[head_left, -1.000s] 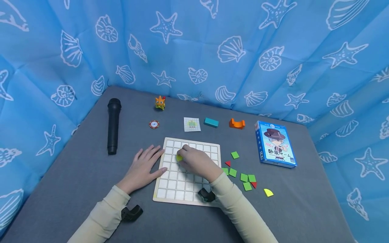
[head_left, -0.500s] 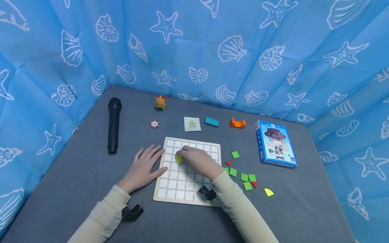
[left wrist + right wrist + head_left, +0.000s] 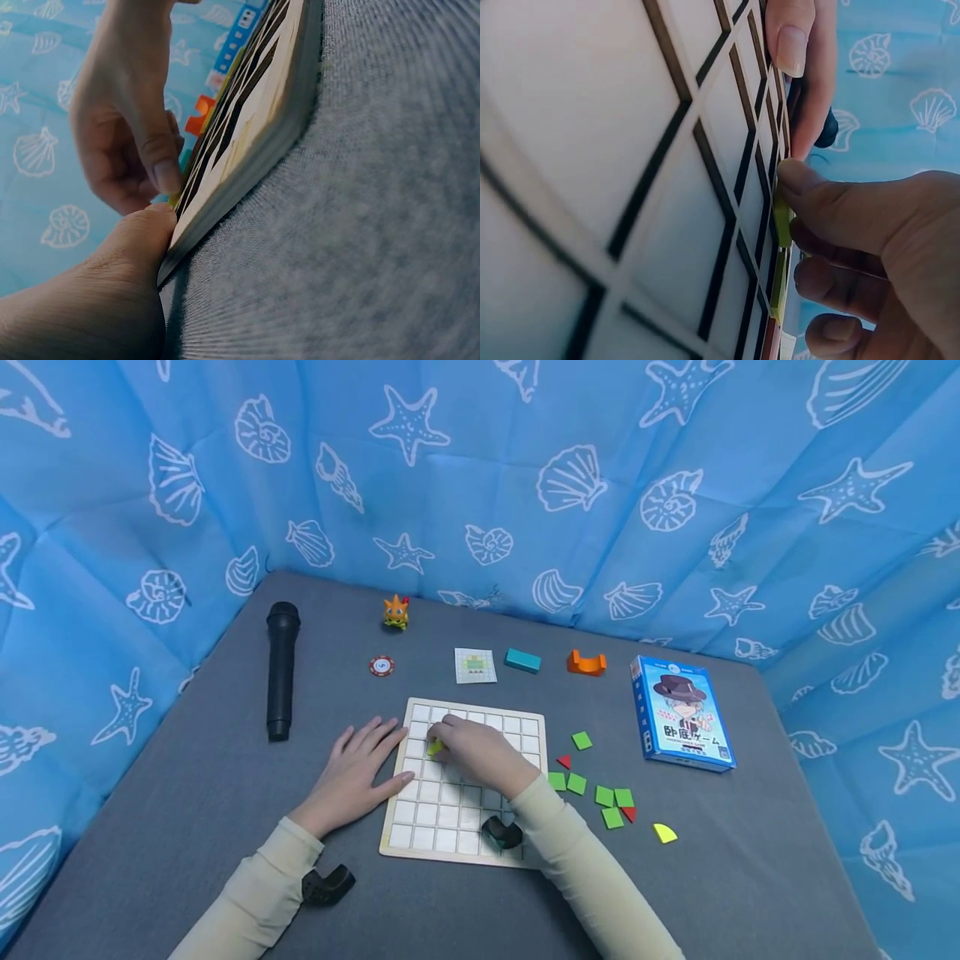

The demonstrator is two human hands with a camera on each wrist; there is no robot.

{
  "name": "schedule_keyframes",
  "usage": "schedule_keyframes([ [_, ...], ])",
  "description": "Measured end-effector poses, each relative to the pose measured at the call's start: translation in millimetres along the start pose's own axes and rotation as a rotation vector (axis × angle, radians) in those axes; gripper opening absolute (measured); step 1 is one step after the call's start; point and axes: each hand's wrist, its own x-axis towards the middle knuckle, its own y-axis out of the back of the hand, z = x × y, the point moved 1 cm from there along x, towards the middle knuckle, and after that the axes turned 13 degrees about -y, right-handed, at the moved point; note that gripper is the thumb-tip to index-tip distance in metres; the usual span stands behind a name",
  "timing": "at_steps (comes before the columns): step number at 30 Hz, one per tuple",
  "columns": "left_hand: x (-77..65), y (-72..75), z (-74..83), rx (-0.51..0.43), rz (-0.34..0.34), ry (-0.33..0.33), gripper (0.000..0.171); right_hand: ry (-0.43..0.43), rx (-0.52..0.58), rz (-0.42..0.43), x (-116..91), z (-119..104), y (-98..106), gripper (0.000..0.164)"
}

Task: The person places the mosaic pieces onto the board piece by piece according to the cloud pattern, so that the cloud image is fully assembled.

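Pinches a small flat yellow-green piece (image 3: 435,747) between thumb and fingers of the bare right hand (image 3: 482,754), at the far left part of a square pale wooden board (image 3: 424,814) with white grid cells; cannot tell whether it touches the cells. Rests the bare left hand (image 3: 352,778) on the board's left edge, with fingers spread, nearly straight and holding nothing. Has 6 flat green squares (image 3: 604,795), 2 small red triangles (image 3: 564,762) and 1 yellow quarter-circle (image 3: 664,833) on the grey cloth-covered table (image 3: 727,877), right of the board, and a blue cartoon-printed box (image 3: 682,714) farther right. Shows beyond the far edge a teal rectangular block (image 3: 522,661) and an orange U-shaped block (image 3: 587,665); at left, a black microphone (image 3: 281,672).
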Motion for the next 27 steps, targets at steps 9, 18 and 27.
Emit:
schedule_keyframes([
  [9, 0.3, 0.1, 0.4, 0.000, 0.004, 0.000, 0.069, -0.018, 0.065, -0.025, 4.5, -2.9, -1.5, 0.021],
  [18, 0.3, -0.3, 0.1, 0.000, 0.005, 0.003, 0.070, -0.010, 0.057, -0.010, 1.9, -1.8, 2.1, 0.024],
  [27, -0.5, -0.7, 0.5, 0.003, 0.002, 0.007, 0.070, 0.000, 0.051, -0.051, -2.1, 1.4, 5.8, 0.028],
])
